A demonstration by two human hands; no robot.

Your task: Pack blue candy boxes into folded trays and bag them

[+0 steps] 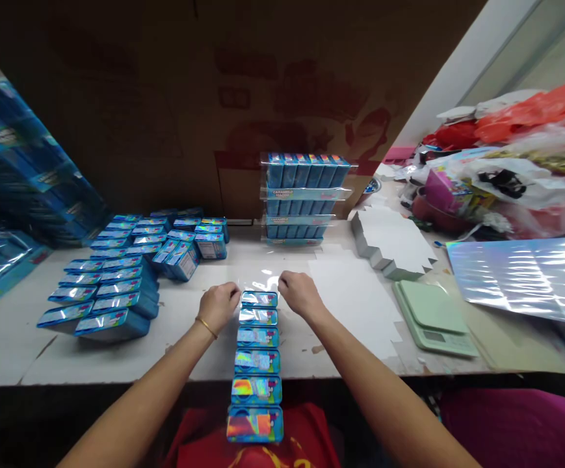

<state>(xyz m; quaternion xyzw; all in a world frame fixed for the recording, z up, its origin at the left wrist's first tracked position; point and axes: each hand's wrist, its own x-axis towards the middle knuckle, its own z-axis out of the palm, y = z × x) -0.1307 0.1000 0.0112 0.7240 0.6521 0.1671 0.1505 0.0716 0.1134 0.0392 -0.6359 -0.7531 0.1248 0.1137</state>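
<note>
White table (pixel 179 305), scuffed — carton (pixel 165 117) behind; scale (pixel 433 309) and bags (pixel 530 123) at right. One row of blue packs (pixel 257 361), centre, overhanging near edge. Left hand (pixel 218 304), right hand (pixel 302 291) — flanking its far end, fingers curled; grip cannot be told.

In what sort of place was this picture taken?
Most likely a packing workshop: many matching blue boxes stand in groups on a worktable, a stack of white cut-out sheets lies to the right, and a pale green scale sits near it.
</note>
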